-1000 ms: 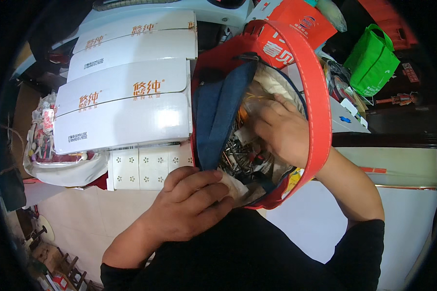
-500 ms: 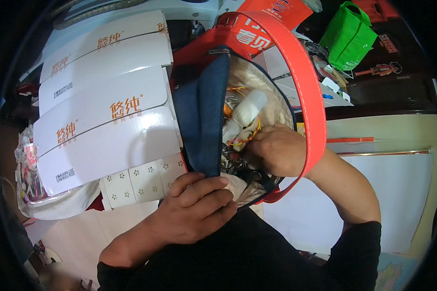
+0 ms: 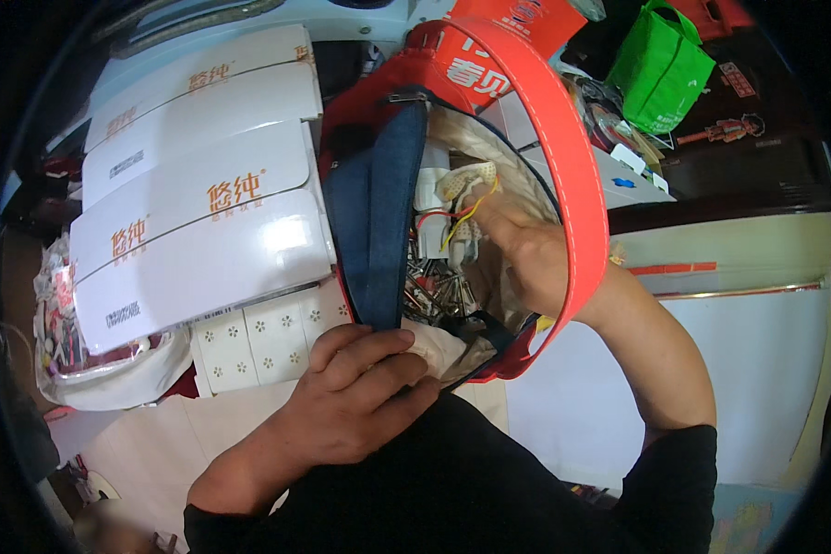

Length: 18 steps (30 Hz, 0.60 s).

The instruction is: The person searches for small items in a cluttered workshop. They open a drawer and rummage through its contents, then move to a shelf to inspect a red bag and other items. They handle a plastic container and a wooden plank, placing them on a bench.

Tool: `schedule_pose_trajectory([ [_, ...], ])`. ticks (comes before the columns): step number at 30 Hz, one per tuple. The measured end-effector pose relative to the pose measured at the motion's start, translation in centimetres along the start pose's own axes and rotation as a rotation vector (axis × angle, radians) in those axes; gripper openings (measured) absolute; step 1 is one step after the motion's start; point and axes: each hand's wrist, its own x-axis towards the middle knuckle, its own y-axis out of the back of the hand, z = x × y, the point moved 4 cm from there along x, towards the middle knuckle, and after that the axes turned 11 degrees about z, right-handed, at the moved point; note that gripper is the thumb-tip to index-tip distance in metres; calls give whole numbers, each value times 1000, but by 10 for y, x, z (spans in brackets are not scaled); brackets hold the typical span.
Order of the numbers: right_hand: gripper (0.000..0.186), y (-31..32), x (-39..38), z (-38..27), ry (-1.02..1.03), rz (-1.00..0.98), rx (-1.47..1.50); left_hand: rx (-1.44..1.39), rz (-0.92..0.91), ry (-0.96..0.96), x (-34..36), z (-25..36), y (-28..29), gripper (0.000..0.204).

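A navy cloth bag (image 3: 365, 212) lies with its mouth open inside a red bag with a broad red handle (image 3: 568, 138). My left hand (image 3: 365, 392) is closed over the near rim of the navy bag, fingers curled on its pale lining. Deep in the mouth, my right hand (image 3: 531, 254) grips a cream dotted cloth (image 3: 471, 180), its fingertips partly hidden by it. Yellow and red wires (image 3: 462, 222) cross the cloth. Below lie several loose metal pieces (image 3: 443, 286), too jumbled to name. White objects (image 3: 431, 189) sit beside the cloth.
White cartons (image 3: 198, 249) are stacked to the left, above a flower-patterned box (image 3: 263, 342) and a clear-topped pouch (image 3: 111, 369). A green bag (image 3: 660, 69) stands at the far right. A large white sheet (image 3: 656, 388) lies right of my forearm.
My right hand has moved up and slightly left within the bag, shifting the dotted cloth and wires. More metal pieces show below. The bag has shifted slightly left; my left hand still holds its rim.
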Motion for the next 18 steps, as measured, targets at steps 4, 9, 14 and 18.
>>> schedule_pose_trajectory([
  [4,83,-5,2,4,-12,-3,48,52,19,36,-6,4,0,26],
  [9,81,-8,-6,5,-44,-48,50,112,56,73,-11,10,-5,26],
  [14,47,-1,-17,-15,321,236,-48,244,83,101,-11,23,-2,26],
  [18,43,-5,-27,-8,167,168,88,391,111,195,-19,42,-1,41],
])
